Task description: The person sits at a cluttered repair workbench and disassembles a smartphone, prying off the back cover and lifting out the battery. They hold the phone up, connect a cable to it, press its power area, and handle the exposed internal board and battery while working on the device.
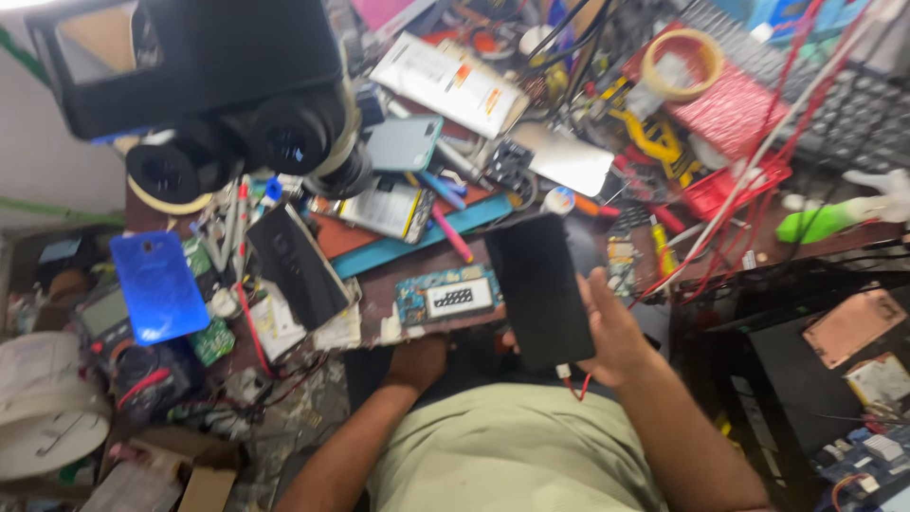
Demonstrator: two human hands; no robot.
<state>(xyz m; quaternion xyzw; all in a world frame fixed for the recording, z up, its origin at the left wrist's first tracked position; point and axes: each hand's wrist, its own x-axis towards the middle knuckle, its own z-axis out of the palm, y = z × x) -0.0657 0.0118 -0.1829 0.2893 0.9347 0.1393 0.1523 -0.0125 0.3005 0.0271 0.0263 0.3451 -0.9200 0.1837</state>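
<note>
My right hand (618, 334) holds a black smartphone (538, 284) with a dark screen, tilted upright over the front edge of the workbench. A thin red cable (574, 384) is plugged into the phone's lower end. My left hand (417, 365) rests at the bench's front edge, just below a blue circuit board (445, 296). Its fingers are tucked under the edge and hidden.
A black microscope head (242, 104) hangs over the bench at top left. Around it lie a blue phone back cover (156, 284), another black phone (296, 265), a multimeter (104, 318), tweezers and loose parts. A tape roll (681, 62), keyboard (853, 114) and red wires crowd the right.
</note>
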